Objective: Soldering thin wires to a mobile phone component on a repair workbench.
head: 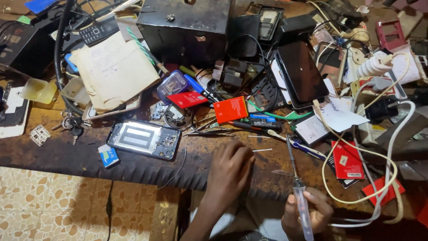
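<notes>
Gripped in the right hand (307,214) at the bottom edge of the frame, a clear-handled soldering iron (298,192) is pointing up and away from the person, its dark metal tip reaching out over the rusty counter (53,154). The fingers are wrapping round the lower part of the handle. The left hand (229,172) is resting palm down on the counter's front edge just left of the iron, fingers loosely curled and gathered together, holding nothing that can be made out; the fingertips are lying close to a short thin wire (262,150). Further left, an opened phone (143,139) is lying flat with its back removed and its inner frame showing, well apart from both hands, and a small blue and white box (108,156) is sitting just beside its near corner. A bunch of keys (71,122) is lying beyond that. Behind the hands, tweezers (209,131), an orange card (230,109) and a red card (187,99) are crowding the middle of the counter, beside a black metal box (185,29) and a sheaf of yellowed papers (113,71). To the right, a dark phone (301,71) is lying screen up, and a cream cable (356,151) is looping near the right hand.
</notes>
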